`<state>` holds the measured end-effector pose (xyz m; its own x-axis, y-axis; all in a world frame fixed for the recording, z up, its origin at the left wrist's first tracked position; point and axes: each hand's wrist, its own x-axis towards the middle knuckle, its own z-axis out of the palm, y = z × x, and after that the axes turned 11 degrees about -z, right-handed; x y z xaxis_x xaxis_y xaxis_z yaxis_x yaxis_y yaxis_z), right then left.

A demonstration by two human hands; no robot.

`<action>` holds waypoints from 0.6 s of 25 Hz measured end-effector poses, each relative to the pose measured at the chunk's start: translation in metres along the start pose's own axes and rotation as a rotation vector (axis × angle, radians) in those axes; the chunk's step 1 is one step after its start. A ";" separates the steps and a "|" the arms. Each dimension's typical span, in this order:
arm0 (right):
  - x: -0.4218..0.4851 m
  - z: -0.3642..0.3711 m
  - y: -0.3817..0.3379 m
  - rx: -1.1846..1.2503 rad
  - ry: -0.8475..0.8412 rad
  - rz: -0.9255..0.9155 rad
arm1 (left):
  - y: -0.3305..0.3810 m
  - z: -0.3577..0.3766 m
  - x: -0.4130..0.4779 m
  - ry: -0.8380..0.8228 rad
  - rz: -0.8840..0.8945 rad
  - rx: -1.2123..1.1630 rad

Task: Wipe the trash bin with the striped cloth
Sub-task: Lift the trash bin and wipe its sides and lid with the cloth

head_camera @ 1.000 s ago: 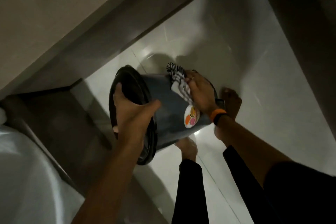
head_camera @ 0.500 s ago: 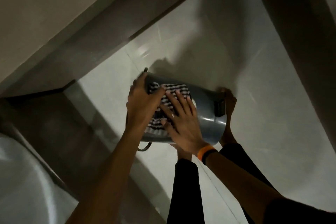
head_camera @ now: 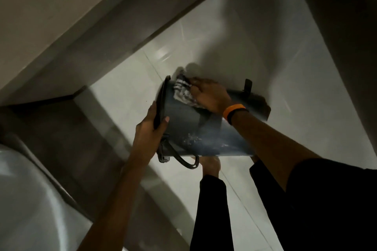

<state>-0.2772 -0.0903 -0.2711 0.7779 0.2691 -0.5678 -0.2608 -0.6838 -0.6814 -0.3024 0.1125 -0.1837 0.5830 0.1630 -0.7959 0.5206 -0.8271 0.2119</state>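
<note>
A dark grey-blue trash bin [head_camera: 195, 130] is held on its side above the floor, its black rim pointing left and its base to the right. My left hand [head_camera: 150, 134] grips the black rim, thumb on the outer wall. My right hand [head_camera: 210, 94], with an orange and black wristband, presses the black-and-white striped cloth [head_camera: 182, 91] against the bin's upper side near the rim. A black wire handle [head_camera: 183, 160] dangles under the rim. A wet, smeared patch shows on the bin's lower wall.
Glossy white floor tiles [head_camera: 255, 51] lie below. A grey wall base [head_camera: 106, 32] runs diagonally at upper left, a dark wall at the right. A white rounded fixture [head_camera: 26, 199] sits at lower left. My bare feet [head_camera: 211, 166] and dark trouser legs are under the bin.
The bin has been turned in my hands, so a different side faces up. My right hand slid the cloth toward the rim, and my left hand shifted from the bin's side onto the rim.
</note>
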 end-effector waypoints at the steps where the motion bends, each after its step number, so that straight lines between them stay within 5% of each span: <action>1: -0.008 0.009 -0.012 -0.051 0.013 -0.090 | 0.005 0.002 0.001 0.015 0.028 0.043; 6: -0.117 0.042 0.007 -0.284 0.070 -0.394 | 0.010 -0.012 -0.012 0.020 0.076 0.177; 12: -0.129 0.005 0.059 0.050 0.512 0.322 | 0.041 -0.006 -0.051 0.136 0.125 0.269; 15: -0.123 0.035 -0.002 0.097 0.452 -0.044 | 0.064 -0.017 -0.061 0.226 0.086 0.345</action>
<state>-0.3919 -0.0982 -0.2161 0.9551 -0.0407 -0.2934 -0.2571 -0.6057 -0.7530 -0.2939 0.0586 -0.1119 0.7572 0.1674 -0.6314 0.2471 -0.9682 0.0396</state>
